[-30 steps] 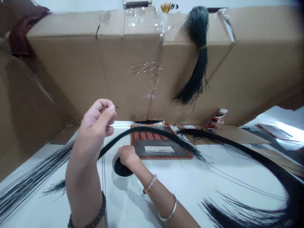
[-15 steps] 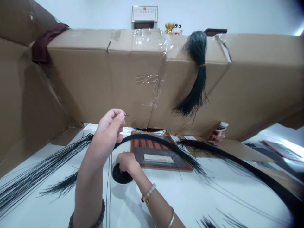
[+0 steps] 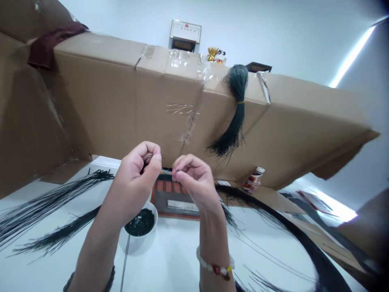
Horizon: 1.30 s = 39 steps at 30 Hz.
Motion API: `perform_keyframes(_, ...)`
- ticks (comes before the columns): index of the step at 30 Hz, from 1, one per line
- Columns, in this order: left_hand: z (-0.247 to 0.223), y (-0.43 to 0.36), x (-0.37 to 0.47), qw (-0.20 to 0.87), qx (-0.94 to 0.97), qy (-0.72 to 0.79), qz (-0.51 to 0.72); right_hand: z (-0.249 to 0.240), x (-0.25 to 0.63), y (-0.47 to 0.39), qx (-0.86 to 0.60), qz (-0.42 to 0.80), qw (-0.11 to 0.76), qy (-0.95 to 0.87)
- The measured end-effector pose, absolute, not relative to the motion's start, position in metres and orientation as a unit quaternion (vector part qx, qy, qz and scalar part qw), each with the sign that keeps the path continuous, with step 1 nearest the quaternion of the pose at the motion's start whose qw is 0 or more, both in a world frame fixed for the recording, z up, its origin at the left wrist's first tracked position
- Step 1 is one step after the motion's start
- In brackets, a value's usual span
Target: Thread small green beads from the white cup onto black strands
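My left hand is closed in a pinch on thin dark wires, which loop inside the curled fingers. Two dark strands run down below that wrist. Beside it on the right, my right hand pinches a tiny dark piece, too small to name, its fingertips close to the left ones. Under the left hand stands a white bowl filled with small dark green bits. A tray-like board with an orange edge lies behind the hands, partly hidden.
Bundles of dark strands lie on the white table at left, and a thick dark bundle curves at right. Another bundle hangs over the cardboard wall ahead. A bottle with a white cap stands at right by the cardboard.
My right hand has come up out of the bowl to beside my left hand, now pinching a tiny dark piece. My left hand stays pinched. The view has tilted and shifted.
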<state>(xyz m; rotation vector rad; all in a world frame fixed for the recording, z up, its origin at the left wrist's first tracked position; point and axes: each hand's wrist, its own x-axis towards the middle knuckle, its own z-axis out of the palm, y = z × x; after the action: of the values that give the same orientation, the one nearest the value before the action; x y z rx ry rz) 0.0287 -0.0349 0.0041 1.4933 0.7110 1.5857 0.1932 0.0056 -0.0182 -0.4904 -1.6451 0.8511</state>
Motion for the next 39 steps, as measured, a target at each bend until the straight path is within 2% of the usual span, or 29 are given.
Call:
perform_keyframes(2, 0.006, -0.047, 0.033, 0.412, 0.611, 0.281, 0.615, -0.009, 0.19, -0.015, -0.128, 0.357, 0.646, -0.662)
perform_keyframes(5, 0.005, -0.058, 0.039, 0.387, 0.608, 0.26, 0.643, -0.001, 0.181, -0.036, -0.106, 0.322, 0.667, -0.663)
perform_keyframes(8, 0.003, -0.059, 0.041, 0.35, 0.612, 0.246, 0.665, 0.001, 0.177, -0.045, -0.124, 0.278, 0.667, -0.68)
perform_keyframes(13, 0.002, -0.058, 0.046, 0.35, 0.62, 0.243, 0.659, 0.003, 0.184, -0.046, -0.154, 0.237, 0.671, -0.686)
perform_keyframes(28, 0.004, -0.06, 0.05, 0.304, 0.625, 0.289, 0.658, 0.007, 0.191, -0.054, -0.188, 0.213, 0.643, -0.711)
perform_keyframes(39, 0.002, -0.054, 0.045, 0.242, 0.684, 0.278, 0.63, 0.006, 0.194, -0.057, -0.214, 0.055, 0.629, -0.745)
